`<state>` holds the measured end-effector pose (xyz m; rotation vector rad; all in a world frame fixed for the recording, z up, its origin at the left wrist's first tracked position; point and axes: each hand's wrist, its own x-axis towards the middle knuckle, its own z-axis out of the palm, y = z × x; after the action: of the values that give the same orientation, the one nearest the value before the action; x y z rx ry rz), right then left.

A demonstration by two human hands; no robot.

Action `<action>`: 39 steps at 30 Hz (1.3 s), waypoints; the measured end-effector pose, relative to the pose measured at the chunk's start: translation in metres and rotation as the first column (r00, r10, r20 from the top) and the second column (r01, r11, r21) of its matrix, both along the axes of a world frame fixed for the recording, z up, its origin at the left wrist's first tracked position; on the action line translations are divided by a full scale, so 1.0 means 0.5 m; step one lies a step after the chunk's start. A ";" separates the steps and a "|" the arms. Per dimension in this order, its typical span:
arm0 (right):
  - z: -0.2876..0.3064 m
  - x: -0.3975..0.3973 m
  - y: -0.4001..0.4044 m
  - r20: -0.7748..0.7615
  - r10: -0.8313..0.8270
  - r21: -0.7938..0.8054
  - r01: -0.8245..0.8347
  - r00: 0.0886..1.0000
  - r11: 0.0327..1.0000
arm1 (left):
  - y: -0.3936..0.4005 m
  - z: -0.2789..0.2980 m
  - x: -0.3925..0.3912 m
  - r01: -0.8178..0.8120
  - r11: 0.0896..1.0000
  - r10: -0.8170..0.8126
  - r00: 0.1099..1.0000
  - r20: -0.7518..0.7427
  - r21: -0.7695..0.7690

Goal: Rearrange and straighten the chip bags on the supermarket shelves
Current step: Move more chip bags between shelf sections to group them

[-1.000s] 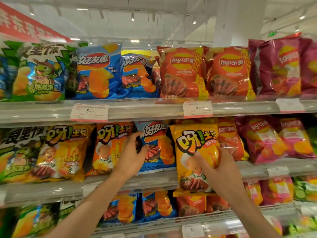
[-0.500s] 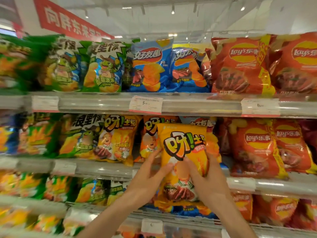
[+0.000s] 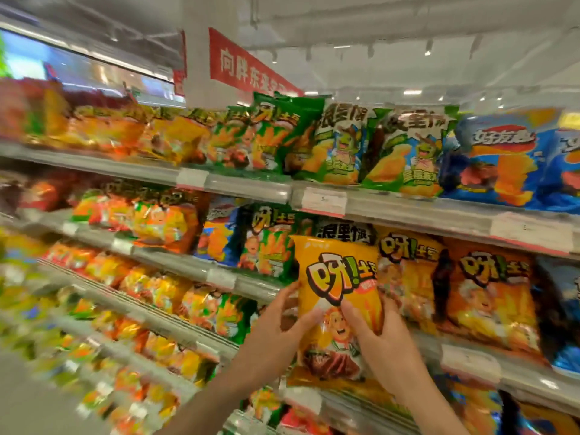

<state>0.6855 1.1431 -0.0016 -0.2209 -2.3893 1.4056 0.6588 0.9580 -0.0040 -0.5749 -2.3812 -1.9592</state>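
The glossy orange-yellow foil chip bag (image 3: 337, 306), one second ago in the right hand (image 3: 384, 343) alone, is now clasped by both; the left hand (image 3: 276, 331) has come off the blue bag onto its 9 o'clock edge. View has swung left, suggesting transfer toward matching orange bags (image 3: 489, 296) at 3 o'clock. Bag is upright before the middle shelf (image 3: 251, 285), apparently not seated. Left-side stock is motion-blurred; price labels illegible.
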 end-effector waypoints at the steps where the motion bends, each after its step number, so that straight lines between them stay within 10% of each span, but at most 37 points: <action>1: -0.004 -0.015 -0.046 0.007 0.023 -0.002 -0.023 1.000 1.000 | -0.047 0.001 -0.003 -0.028 1.000 0.028 1.000 -0.004 -0.004; 23: 0.021 -0.436 -0.655 -0.024 0.395 0.015 -0.395 0.918 0.919 | -0.671 0.013 -0.313 -0.336 0.940 0.334 0.942 -0.046 -0.056; 39: 0.050 -0.605 -0.794 -0.051 0.183 0.300 -0.160 0.982 0.941 | -0.821 0.020 -0.569 -0.272 0.962 0.269 0.961 -0.071 -0.037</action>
<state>0.3831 0.7463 0.0236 0.1215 -2.5622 1.0820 0.3745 0.5475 0.0061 -0.2893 -2.3261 -1.7489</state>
